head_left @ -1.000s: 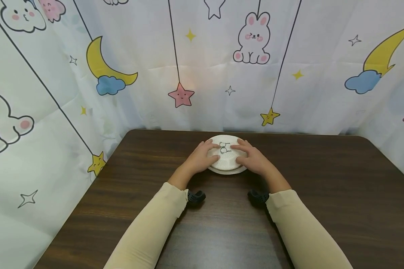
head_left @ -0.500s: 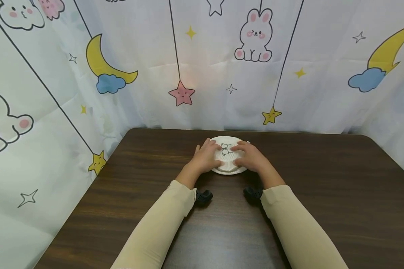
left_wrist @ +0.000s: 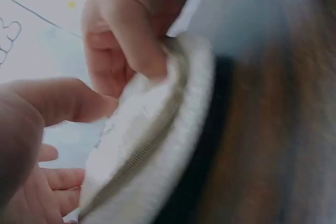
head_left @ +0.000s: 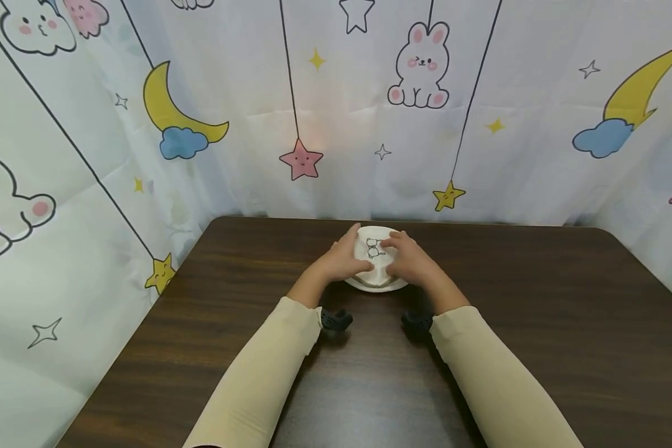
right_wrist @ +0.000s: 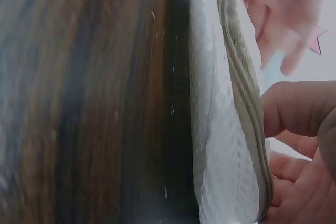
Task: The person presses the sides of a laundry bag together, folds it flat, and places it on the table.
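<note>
A round white mesh laundry bag (head_left: 374, 239) with a small line drawing on top lies at the table's far middle. A beige zipper (right_wrist: 245, 87) runs round its side, as the right wrist view shows. My left hand (head_left: 341, 258) lies along the bag's left side, fingers straight and thumb touching the top near the front. From the right, my right hand (head_left: 413, 258) holds the bag, its fingers curled over the top and its thumb near the front rim. In the left wrist view, the bag's mesh rim (left_wrist: 199, 87) is blurred. The hands cover both sides of the bag.
The brown wooden table (head_left: 537, 323) spreads to both sides and in front of the bag. A white curtain (head_left: 358, 81) printed with moons, stars and rabbits hangs behind the table and on its left. Dark wrist bands (head_left: 336, 320) hang below both wrists.
My left hand has shifted slightly right and turned, with its fingers now straighter along the bag's left side. The right hand has moved a little left. The bag stays nearly in place.
</note>
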Available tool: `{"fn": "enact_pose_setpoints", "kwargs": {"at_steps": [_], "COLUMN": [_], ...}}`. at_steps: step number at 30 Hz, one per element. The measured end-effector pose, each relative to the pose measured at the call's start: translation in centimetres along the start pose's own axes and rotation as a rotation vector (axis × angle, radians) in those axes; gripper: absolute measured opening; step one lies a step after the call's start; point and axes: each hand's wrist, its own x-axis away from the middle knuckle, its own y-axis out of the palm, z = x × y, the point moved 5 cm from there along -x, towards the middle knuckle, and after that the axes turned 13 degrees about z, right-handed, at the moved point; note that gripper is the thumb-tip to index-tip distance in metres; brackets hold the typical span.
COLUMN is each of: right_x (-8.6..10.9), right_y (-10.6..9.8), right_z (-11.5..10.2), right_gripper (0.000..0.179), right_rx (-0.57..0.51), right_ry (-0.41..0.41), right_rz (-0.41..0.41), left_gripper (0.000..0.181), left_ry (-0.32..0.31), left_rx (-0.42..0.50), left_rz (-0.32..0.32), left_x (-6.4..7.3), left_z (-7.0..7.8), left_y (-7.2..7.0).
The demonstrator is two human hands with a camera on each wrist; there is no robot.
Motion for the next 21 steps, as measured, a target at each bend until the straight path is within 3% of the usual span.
{"fn": "enact_pose_setpoints", "kwargs": {"at_steps": [2, 5, 8, 11, 21], "right_x": [0.0, -0.1, -0.1, -0.3, -0.8], "right_y": [0.1, 0.3, 0.6, 1.1, 2.2], "right_z": [-0.1, 0.0, 0.4, 0.6, 0.0], "right_gripper": [0.072, 0.079, 0.068, 0.056, 0.058], "right_rx": [-0.042, -0.101, -0.183, -0.234, 0.046], "right_ry": [-0.012, 0.0, 0.059, 0.099, 0.051], "right_rz": [-0.004, -0.025, -0.066, -0.101, -0.174], "left_gripper": [0.085, 0.071, 0.062, 0.059, 0.056], "left_ry": [-0.018, 0.01, 0.051, 0.062, 0.024], "left_rx": [0.039, -0.025, -0.124, -0.198, -0.461], "left_rz": [0.015, 0.043, 0.044, -0.001, -0.121], "left_x": [-0.3, -0.6, -1.0, -1.0, -1.6], "left_z": [0.1, 0.3, 0.2, 0.0, 0.0], "left_y": [-0.1, 0.1, 0.7, 1.4, 3.4]}}
